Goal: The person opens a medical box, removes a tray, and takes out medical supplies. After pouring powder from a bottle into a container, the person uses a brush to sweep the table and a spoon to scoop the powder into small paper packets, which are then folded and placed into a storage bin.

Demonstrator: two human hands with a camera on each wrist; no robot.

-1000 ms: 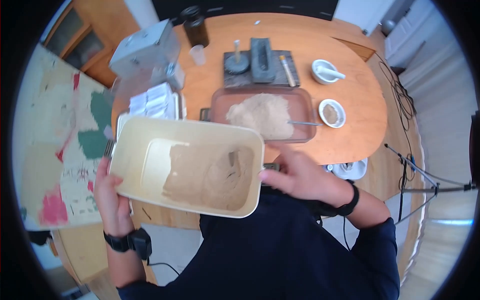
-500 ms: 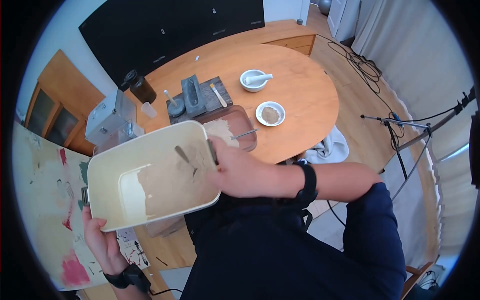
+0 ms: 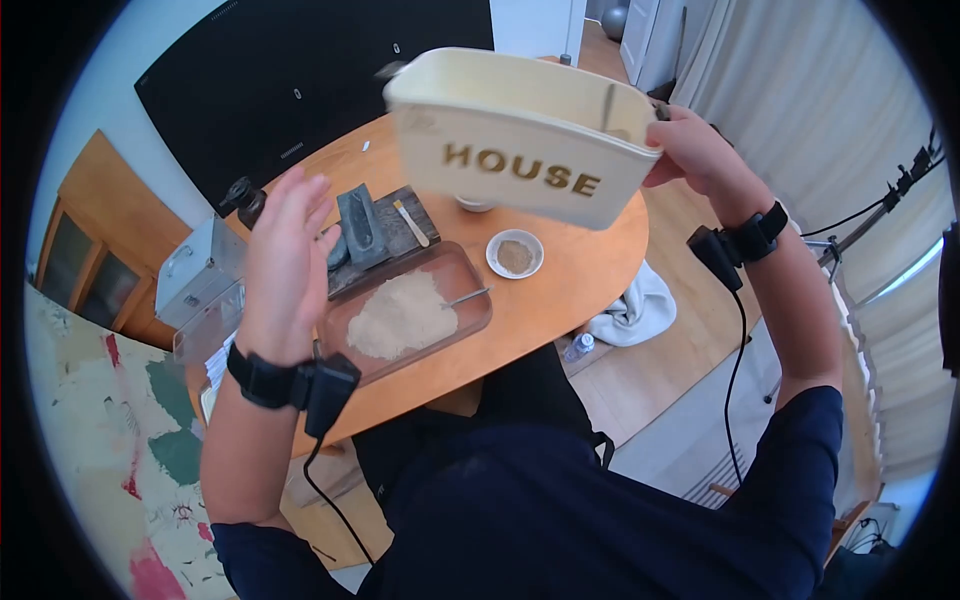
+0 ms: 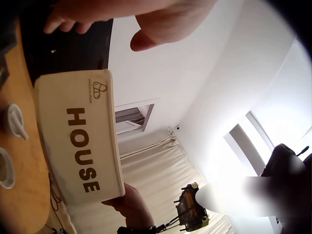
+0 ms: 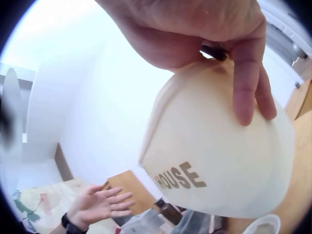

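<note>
A cream bin lettered HOUSE [image 3: 520, 150] hangs in the air above the table's far side, tilted a little. My right hand [image 3: 700, 155] grips its right end; the right wrist view shows the fingers [image 5: 246, 87] against the bin's end wall [image 5: 229, 131]. A spoon handle [image 3: 608, 105] stands up inside it. Away from the bin, my left hand [image 3: 288, 270] is raised with its fingers spread, holding nothing. Below, on the table, lies a pinkish tray [image 3: 478, 262] with a heap of sandy powder [image 3: 400, 315] and a thin metal tool [image 3: 468, 296].
On the table [image 3: 590, 270] are a white bowl of powder [image 3: 515, 254], another bowl partly behind the bin, a brush [image 3: 411, 223], a grey stone block [image 3: 362, 225] on a dark board, a metal case [image 3: 200, 268] and a dark bottle [image 3: 245, 200]. A tripod stands at the right.
The bin has moved up and away to the right, turning its lettered side toward me. My left hand has let go and risen. The tray and its powder now show fully.
</note>
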